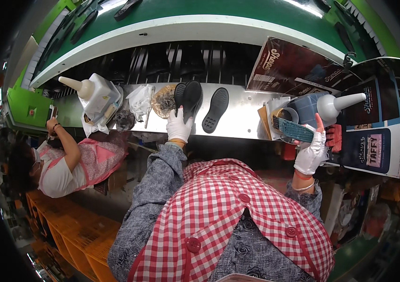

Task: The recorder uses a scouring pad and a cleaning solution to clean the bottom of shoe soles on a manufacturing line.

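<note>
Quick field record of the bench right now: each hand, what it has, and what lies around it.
left hand: white glove, resting on a pair of black shoe soles held together on the metal bench
right hand: white glove, holding a teal brush-like tool
loose sole: black, tread up, apart from the pair
near right hand: grey-blue glue bottle with white nozzle
far left: white glue bottle; another person seated nearby
</note>
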